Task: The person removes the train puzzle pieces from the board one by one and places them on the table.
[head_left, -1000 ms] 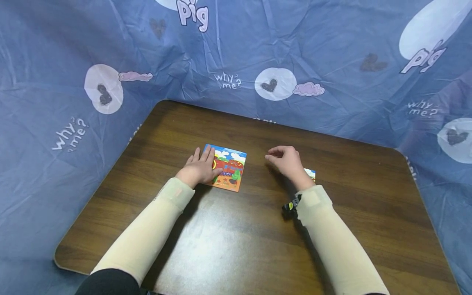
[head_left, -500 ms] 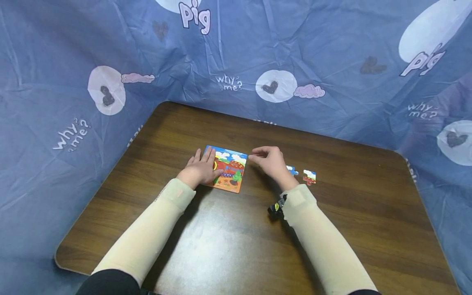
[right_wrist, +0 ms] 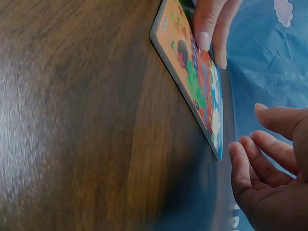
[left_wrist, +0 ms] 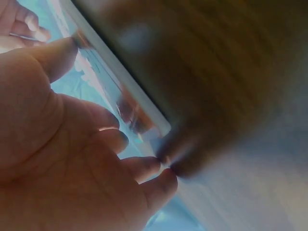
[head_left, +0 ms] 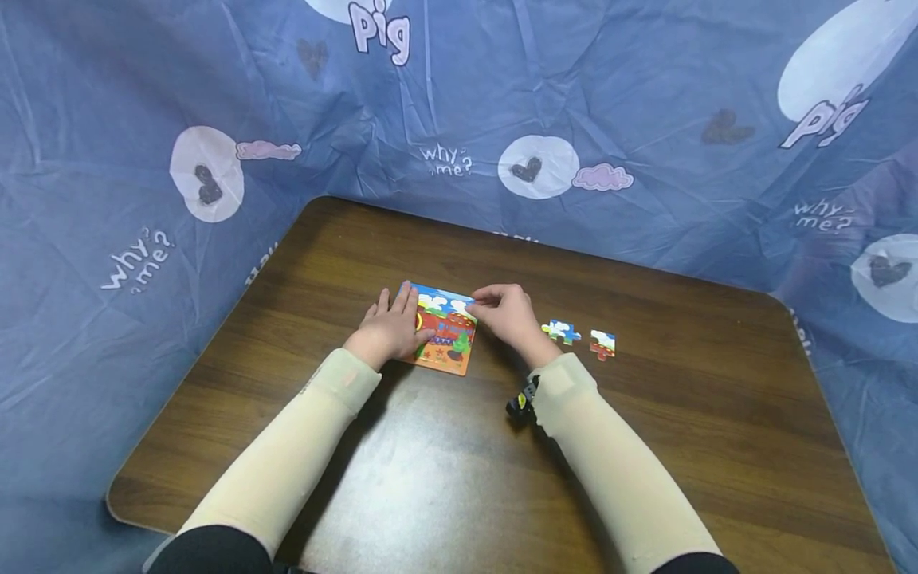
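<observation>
My left hand (head_left: 390,331) lies with straight, spread fingers over the left part of a square picture puzzle board (head_left: 459,327). Blue sky, white clouds, a red shape and orange ground are printed on it; the hand hides its left part. My right hand (head_left: 508,313) is at the board's upper right edge. The right wrist view shows this hand (right_wrist: 274,159) with bent fingers and thumb apart, nothing between them. Two loose jigsaw pieces lie right of it: a blue and white one (head_left: 562,331) and a white and red one (head_left: 603,343).
The brown wooden table (head_left: 430,470) has rounded corners. Behind it and along its sides hangs a blue printed cloth (head_left: 430,104). A small black device (head_left: 519,405) is fixed at my right wrist, beside the pale sleeve (head_left: 617,462).
My right hand has moved left, from the bare table to the board's right edge, uncovering the two loose jigsaw pieces. My left hand has stayed on the board.
</observation>
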A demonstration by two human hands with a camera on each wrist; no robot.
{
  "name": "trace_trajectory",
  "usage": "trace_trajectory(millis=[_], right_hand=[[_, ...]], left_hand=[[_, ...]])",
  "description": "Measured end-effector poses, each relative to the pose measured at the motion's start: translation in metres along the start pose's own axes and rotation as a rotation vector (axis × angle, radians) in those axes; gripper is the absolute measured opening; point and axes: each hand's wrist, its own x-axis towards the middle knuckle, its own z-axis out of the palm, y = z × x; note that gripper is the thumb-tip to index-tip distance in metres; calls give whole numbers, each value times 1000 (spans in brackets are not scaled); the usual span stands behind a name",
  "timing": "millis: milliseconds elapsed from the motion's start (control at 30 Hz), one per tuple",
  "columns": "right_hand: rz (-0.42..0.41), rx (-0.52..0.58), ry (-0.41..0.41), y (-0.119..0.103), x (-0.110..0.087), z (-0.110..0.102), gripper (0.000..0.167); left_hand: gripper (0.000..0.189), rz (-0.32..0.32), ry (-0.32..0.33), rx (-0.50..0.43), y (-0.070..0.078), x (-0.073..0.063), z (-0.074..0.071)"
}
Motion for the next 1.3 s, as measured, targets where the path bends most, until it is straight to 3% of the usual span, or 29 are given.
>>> trace_trajectory(millis=[133,333,567,1033,1300], right_hand=[[-22,-20,-6,-4,3,6,29],[-37,-21,-29,-10,9,17,26],[-73,-66,-75,-19,17,35,27],[-59,-249,-160,-38,28,59,32],[-37,-328,-155,-42,30,66,29]], left_hand=[[89,-18,-3,-12,-8,1,-3],[90,-50,-49,-53,-32,17,0],[89,-49,-39,-91,-49,27,1],[87,-73,-79,-79,-53,33,3],[86,-77,-90,-52,-53,35,5]])
